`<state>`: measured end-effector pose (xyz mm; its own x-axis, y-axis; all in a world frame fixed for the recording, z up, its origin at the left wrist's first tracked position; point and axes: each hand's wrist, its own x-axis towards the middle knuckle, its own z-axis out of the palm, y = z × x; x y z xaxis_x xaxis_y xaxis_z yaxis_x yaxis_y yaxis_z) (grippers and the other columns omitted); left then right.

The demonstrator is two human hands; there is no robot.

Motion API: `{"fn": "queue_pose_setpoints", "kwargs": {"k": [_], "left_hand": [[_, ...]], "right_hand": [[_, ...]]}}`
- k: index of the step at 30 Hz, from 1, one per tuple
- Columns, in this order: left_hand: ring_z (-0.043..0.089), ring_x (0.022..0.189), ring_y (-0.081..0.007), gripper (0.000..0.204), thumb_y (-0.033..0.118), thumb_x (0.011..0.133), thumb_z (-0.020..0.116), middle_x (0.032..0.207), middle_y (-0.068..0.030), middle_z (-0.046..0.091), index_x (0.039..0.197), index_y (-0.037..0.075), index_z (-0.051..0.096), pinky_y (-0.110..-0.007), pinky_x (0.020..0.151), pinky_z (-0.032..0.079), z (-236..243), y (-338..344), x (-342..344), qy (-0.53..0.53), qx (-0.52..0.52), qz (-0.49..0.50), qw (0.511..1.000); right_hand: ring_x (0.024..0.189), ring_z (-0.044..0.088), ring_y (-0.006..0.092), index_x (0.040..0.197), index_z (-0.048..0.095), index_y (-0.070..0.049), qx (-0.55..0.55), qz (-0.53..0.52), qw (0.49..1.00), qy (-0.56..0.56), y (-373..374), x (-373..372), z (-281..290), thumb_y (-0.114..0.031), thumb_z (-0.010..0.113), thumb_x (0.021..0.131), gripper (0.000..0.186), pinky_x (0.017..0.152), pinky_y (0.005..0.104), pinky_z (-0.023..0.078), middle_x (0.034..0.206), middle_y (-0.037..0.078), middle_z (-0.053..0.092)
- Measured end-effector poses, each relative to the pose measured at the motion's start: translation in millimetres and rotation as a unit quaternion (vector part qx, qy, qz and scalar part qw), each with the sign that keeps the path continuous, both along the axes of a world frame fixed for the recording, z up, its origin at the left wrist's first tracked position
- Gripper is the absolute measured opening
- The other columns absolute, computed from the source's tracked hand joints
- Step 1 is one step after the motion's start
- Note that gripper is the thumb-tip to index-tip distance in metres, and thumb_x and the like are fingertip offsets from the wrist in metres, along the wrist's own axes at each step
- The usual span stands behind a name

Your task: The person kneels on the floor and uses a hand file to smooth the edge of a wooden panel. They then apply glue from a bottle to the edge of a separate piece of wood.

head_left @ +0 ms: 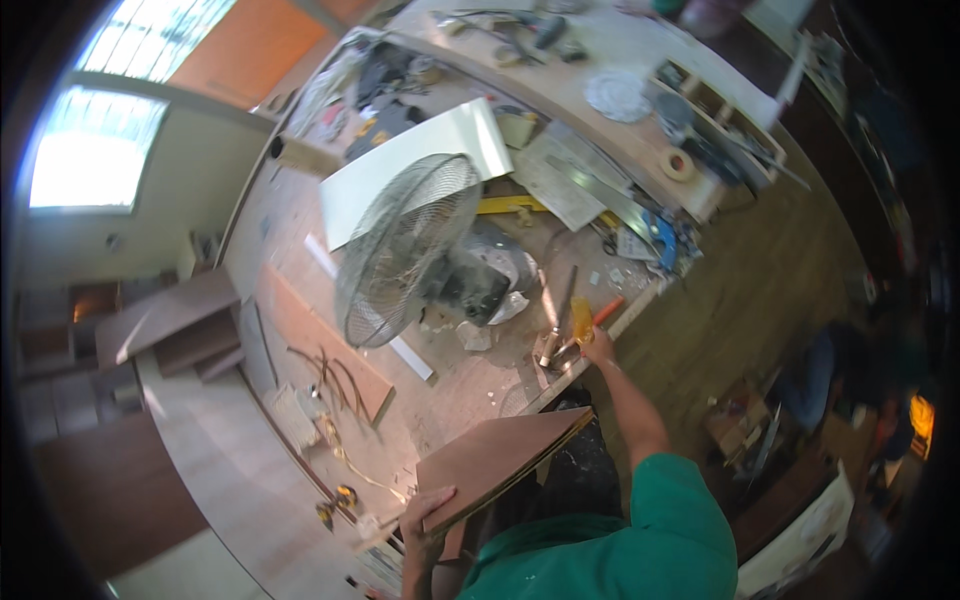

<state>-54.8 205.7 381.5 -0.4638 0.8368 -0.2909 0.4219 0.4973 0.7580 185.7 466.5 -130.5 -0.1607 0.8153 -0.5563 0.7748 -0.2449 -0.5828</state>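
Note:
My left hand (427, 512) is closed round the edge of a brown laminated board (500, 450), which is held tilted before me, over the near edge of the workbench. My right hand (598, 346) reaches to the bench's right edge, its fingers closed at the base of a yellow translucent thing (582, 318), perhaps a bottle. Right beside it lies a tool with a red handle (609, 309). A file-like tool with a wooden handle (549, 346) rests just left of that hand. How the fingers wrap is partly hidden.
A dusty standing fan (410, 250) sits mid-bench, in front of a white panel (400, 165). An orange-brown board (325, 340) with dark bent strips lies to the left. Yellow-black pliers-like tools (338, 505) lie near left. A wooden toolbox (720, 110) and a tape roll (676, 164) stand far right.

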Motion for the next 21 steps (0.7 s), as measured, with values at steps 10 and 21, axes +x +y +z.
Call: {"fn": "queue_pose_setpoints", "kwargs": {"k": [10, 21], "left_hand": [[0.075, 0.104, -0.0218, 0.036, 0.006, 0.085, 0.084, 0.116, -0.0120, 0.079, 0.120, 0.007, 0.078, -0.034, 0.091, 0.059, 58, -5, -53, -0.004, -0.027, 0.002, 1.000], [0.069, 0.109, -0.0197, 0.069, 0.047, 0.095, 0.078, 0.123, -0.0119, 0.069, 0.136, -0.003, 0.056, -0.039, 0.093, 0.058, 170, -210, -100, 0.098, 0.342, 0.400, 0.845]], "right_hand": [[0.146, 0.046, 0.0355, 0.161, 0.033, 0.004, -0.137, 0.304, 0.872, 0.358, -54, -30, 190, -0.039, 0.097, 0.070, 0.120, 0.121, 0.0433, 0.038, 0.160, 0.026, 0.044], [0.132, 0.059, 0.0334, 0.148, 0.051, -0.001, 0.074, 0.412, 0.805, 0.420, -62, -167, 378, -0.040, 0.096, 0.074, 0.095, 0.111, 0.0432, 0.047, 0.143, 0.021, 0.059]]}}
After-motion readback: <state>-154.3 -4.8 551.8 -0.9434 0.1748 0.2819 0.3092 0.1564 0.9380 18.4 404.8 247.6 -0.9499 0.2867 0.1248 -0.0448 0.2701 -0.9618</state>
